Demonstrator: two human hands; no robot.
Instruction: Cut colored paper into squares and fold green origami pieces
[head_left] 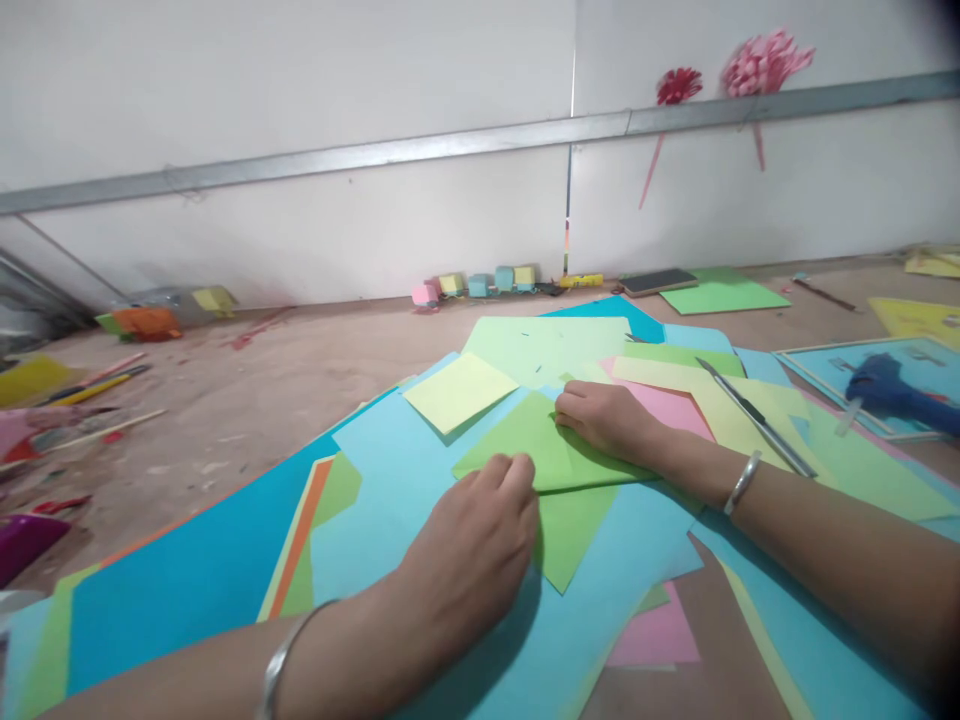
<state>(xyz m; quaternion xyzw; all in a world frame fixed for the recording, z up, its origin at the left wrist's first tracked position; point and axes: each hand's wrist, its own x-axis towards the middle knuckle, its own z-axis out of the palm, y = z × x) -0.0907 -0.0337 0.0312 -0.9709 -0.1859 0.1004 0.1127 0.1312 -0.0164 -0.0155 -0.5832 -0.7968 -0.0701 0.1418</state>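
A folded piece of green paper (517, 440) lies on light blue sheets (360, 530), one pointed corner hanging toward me. My left hand (476, 535) is closed at its near left edge, fingers curled over the paper and the tips hidden from view. On the upper right part, my right hand (607, 420) has its fingers pinched together on the same green paper. Just behind my left hand rests a pale yellow square of paper (460, 393). A craft knife (754, 415) lies on the sheets to the right of my right hand.
Several small paper cubes (480, 283) line the wall beside a yellow tube (581, 281). A dark flat block (660, 282) and a green sheet (724, 290) are at the back. A blue glue gun (892, 390) stands at right. Paper flowers (765, 65) hang on the rail.
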